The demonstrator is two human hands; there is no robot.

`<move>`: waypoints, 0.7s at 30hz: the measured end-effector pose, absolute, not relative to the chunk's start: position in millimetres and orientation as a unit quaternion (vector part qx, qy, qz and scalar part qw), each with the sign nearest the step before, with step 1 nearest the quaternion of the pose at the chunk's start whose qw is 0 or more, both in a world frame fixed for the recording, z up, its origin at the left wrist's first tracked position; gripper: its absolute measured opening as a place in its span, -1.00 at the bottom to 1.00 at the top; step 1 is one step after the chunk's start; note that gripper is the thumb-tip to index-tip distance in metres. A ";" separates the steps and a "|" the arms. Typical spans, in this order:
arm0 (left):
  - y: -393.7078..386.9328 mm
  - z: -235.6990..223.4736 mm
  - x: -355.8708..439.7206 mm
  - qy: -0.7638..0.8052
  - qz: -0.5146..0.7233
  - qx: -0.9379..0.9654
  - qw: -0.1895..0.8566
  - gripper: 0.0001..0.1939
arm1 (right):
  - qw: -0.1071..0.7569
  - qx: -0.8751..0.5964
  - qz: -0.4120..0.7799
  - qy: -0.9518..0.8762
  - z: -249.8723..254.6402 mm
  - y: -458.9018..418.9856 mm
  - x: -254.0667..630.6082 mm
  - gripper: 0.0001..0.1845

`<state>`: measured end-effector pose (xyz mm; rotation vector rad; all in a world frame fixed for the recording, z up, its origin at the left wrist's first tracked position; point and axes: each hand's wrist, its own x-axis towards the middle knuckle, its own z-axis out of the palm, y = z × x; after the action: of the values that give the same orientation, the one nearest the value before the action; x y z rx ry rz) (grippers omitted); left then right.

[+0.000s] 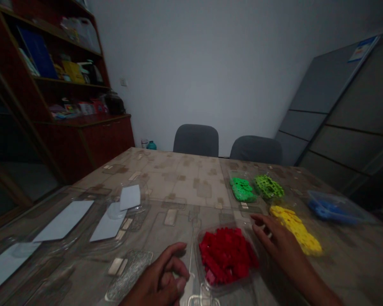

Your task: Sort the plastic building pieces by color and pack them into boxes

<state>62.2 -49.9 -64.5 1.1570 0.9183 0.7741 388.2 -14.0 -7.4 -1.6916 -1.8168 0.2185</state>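
Observation:
Red plastic pieces (226, 255) fill a clear plastic tray (221, 290) at the front of the table. Just left of that tray is my left hand (166, 276), its fingers loosely bent and apart, holding nothing. On the other side, my right hand (279, 242) hovers between the red pieces and a tray of yellow pieces (295, 227); its fingers are slightly curled with nothing in them. Bright green pieces (242, 190) and lime green pieces (268, 187) sit in clear trays farther back. Blue pieces (330, 209) lie in a clear box at the far right.
On the left, clear plastic containers hold or lie under white sheets (64, 221), with a smaller white sheet (130, 196) behind. A patterned cover lies over the table (185, 178). Two grey chairs (196, 139) stand at the far edge, and a shelf cabinet (107, 138) stands back left.

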 end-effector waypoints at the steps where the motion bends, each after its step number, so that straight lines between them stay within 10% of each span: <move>1: -46.7 -64.4 67.9 0.410 0.350 0.508 0.672 -0.22 | 0.306 -0.660 0.114 -0.677 -13.5 -13.0 393.3 -0.48; 21: -16.7 -29.5 65.8 0.564 0.291 0.647 0.423 -0.43 | 0.352 -0.545 0.496 -0.577 -41.2 -50.1 325.2 -0.33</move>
<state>65.8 -16.7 -29.5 1.6192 1.4118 0.7278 325.2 -50.1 -41.2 -1.4104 -1.4927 1.2827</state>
